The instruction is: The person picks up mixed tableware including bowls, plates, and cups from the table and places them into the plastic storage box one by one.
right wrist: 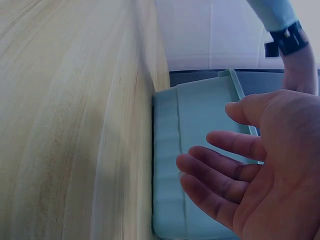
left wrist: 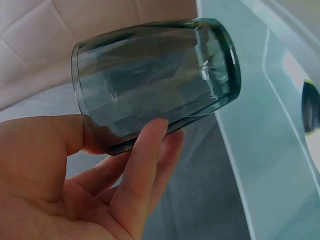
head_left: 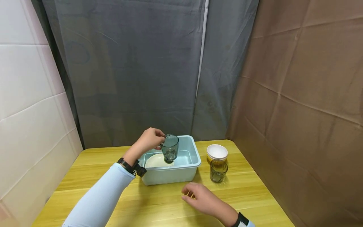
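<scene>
My left hand (head_left: 151, 138) pinches a grey-green drinking glass (head_left: 170, 147) by its side near the rim, thumb and fingertips against the wall. Held upright, the glass hangs over a light-blue plastic bin (head_left: 171, 175). Inside the bin lies a cream plate (head_left: 154, 160), partly covered by the glass in the head view. A small dark thing (left wrist: 311, 107) shows at the edge of the left wrist view. In front of the bin, my right hand (head_left: 202, 198) holds nothing, its fingers loosely bent; the right wrist view shows its palm and the bin's outer wall (right wrist: 200, 120).
Right of the bin stand a white bowl (head_left: 217, 151), with a yellow edge below it, and a second, brownish glass (head_left: 218, 171) just in front. The wooden table (head_left: 158, 208) is bounded by a grey curtain (head_left: 127, 72) behind and a brown cloth (head_left: 306, 110) at the right.
</scene>
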Tool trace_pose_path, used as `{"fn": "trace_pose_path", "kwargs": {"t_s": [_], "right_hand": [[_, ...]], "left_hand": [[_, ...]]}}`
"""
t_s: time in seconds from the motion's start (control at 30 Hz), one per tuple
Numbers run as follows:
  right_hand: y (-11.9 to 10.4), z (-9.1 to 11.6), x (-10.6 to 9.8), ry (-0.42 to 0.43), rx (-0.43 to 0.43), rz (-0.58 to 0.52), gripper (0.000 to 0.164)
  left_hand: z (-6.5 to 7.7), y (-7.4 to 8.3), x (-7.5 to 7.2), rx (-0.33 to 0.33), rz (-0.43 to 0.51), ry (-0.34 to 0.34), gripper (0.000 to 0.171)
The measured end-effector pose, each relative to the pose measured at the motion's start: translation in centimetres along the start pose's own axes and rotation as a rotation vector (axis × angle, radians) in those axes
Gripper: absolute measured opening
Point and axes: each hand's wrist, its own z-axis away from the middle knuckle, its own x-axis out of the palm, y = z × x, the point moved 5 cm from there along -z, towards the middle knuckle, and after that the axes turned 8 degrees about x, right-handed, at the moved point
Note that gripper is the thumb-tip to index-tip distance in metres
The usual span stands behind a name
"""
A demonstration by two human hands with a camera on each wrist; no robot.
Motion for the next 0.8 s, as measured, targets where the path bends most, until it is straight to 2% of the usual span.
{"fn": "trace_pose_path", "kwargs": {"t_s": [0.2,0.3,0.43,0.5,0.53,0.63,0.73,0.77,0.8], "right_hand": [[0.1,0.3,0.2,-0.011,0.016,-0.018,0.012],[0.1,0.4,0.1,-0.011,0.018,-0.019,0.009],[0.1,0.7,0.1,-0.008,0.019,-0.018,0.009],[0.2,0.8,0.2,-0.011,0.024,-0.024,0.009],[0.3,0.9,0.2,-0.014,0.027,-0.028,0.009],[0.5,1.1,0.3,-0.024,0.041,-0.044,0.008],[0.6,1.3,0.3,-0.024,0.047,-0.052,0.008],[0.6,1.3,0.3,-0.024,0.049,-0.052,0.008],[0.6,1.4,0.3,-0.023,0.049,-0.052,0.009]], "left_hand": [[-3.5,-1.1,1.6,-0.028,-0.052,-0.012,0.026],[-5.0,-1.4,2.3,-0.039,-0.108,-0.039,0.020],[-6.6,-2.3,3.2,-0.068,-0.159,-0.070,0.022],[-6.8,-2.6,3.6,-0.067,-0.191,-0.073,0.027],[-8.5,-4.9,4.2,-0.046,-0.189,-0.075,0.030],[-10.7,-7.3,5.1,-0.099,-0.197,-0.114,0.036],[-13.0,-10.0,6.1,-0.209,-0.183,-0.162,0.030],[-12.2,-8.9,6.0,-0.266,-0.194,-0.178,0.024],[-12.9,-9.9,6.2,-0.261,-0.187,-0.182,0.020]]}}
